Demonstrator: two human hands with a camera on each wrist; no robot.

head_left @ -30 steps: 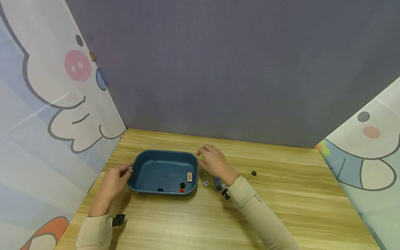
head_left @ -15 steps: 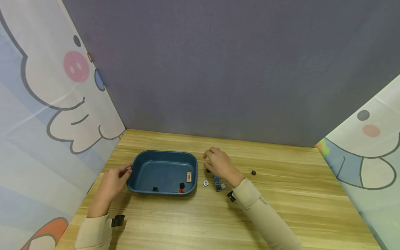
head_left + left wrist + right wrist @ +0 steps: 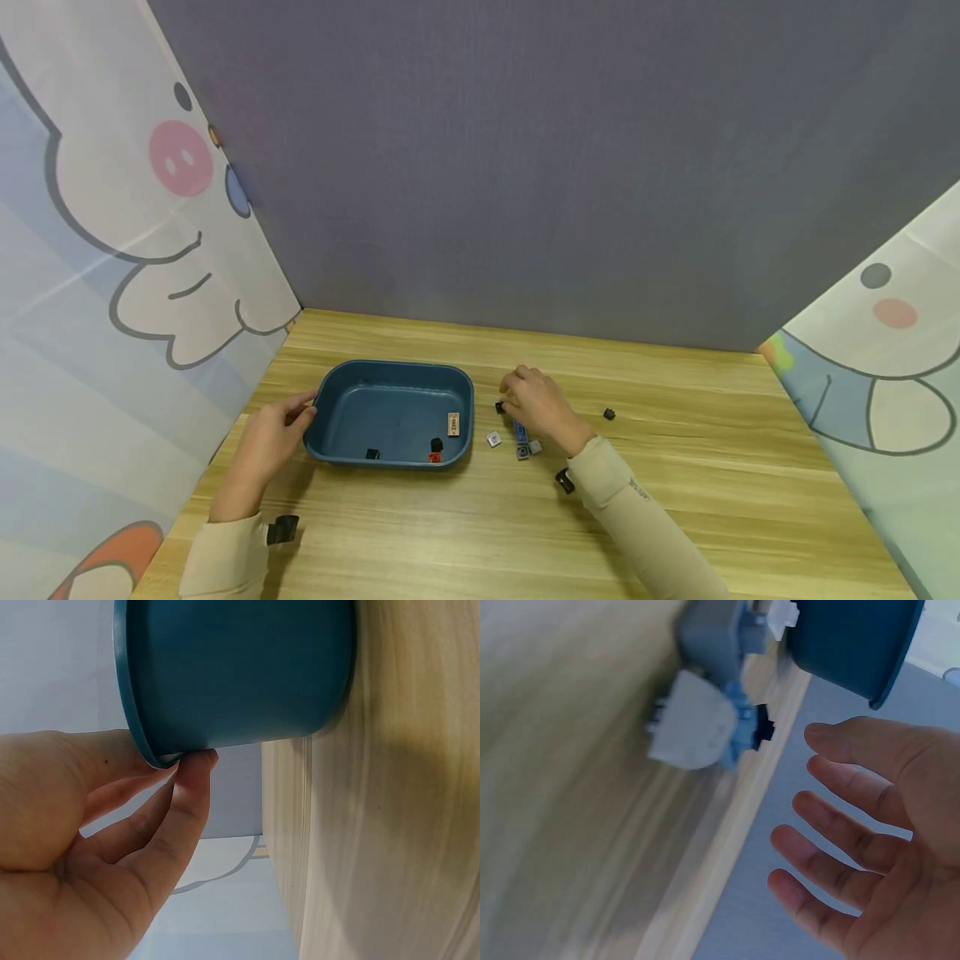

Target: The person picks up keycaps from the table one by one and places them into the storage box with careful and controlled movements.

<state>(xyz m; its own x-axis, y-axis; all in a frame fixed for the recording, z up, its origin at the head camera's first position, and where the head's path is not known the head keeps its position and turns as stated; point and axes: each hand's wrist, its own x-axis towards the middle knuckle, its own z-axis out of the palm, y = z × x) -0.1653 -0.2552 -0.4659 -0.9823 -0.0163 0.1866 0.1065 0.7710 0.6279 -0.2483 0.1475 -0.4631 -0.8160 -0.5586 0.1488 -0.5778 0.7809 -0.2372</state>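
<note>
A blue plastic tub (image 3: 405, 400) stands on the table, and my left hand (image 3: 266, 437) pinches its left rim. The left wrist view shows thumb and fingertips at that rim (image 3: 135, 724). My right hand (image 3: 538, 407) hovers over small toy bricks right of the tub, fingers loosely bent and apart, holding nothing in the right wrist view. By its fingertips sits a black brick (image 3: 499, 407). Beneath and in front of it lie a blue brick (image 3: 520, 432), a dark grey brick (image 3: 522, 452) and a whitish curved brick (image 3: 694, 724).
Inside the tub are a beige printed tile (image 3: 453, 424), a red piece (image 3: 435, 457) and two black pieces, one at the front (image 3: 372, 454). A pale square brick (image 3: 493, 439) lies beside the tub. Farther right sits a small black brick (image 3: 609, 414). A grey partition (image 3: 525, 167) rises behind.
My right hand has moved from the tub's right rim rightward over the loose bricks, and a black brick now shows there. A black piece in the tub has shifted left. The left hand stays put.
</note>
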